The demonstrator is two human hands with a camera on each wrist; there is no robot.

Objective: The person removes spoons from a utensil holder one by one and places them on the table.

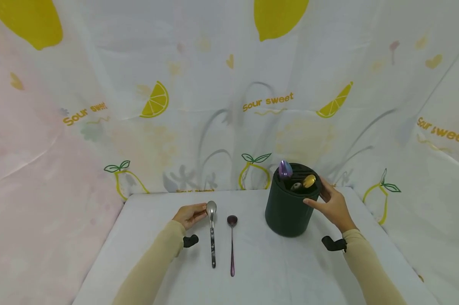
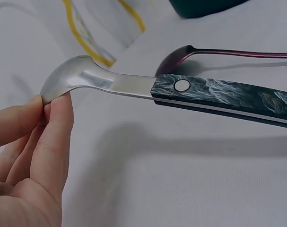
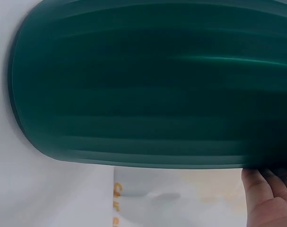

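Observation:
A metal spoon (image 1: 212, 228) with a black marbled handle is pinched at the edge of its bowl between thumb and fingers of my left hand (image 1: 190, 215). In the left wrist view the spoon's handle (image 2: 219, 94) stretches off to the right above the cloth, two round rivets showing. A dark green utensil holder (image 1: 288, 216) stands upright at the right, and my right hand (image 1: 334, 207) holds it by its upper right side, thumb near the front rim and fingers round the back. The right wrist view shows fingers (image 3: 259, 189) against the holder's wall (image 3: 134, 94).
A long, thin dark purple spoon (image 1: 232, 245) lies on the white table (image 1: 260, 262), just right of the marbled spoon. Inside the holder stand a purple-blue spoon (image 1: 285, 169), a gold spoon (image 1: 309, 181) and a greyish utensil end (image 1: 296, 186). A lemon-print cloth (image 1: 214, 84) hangs behind.

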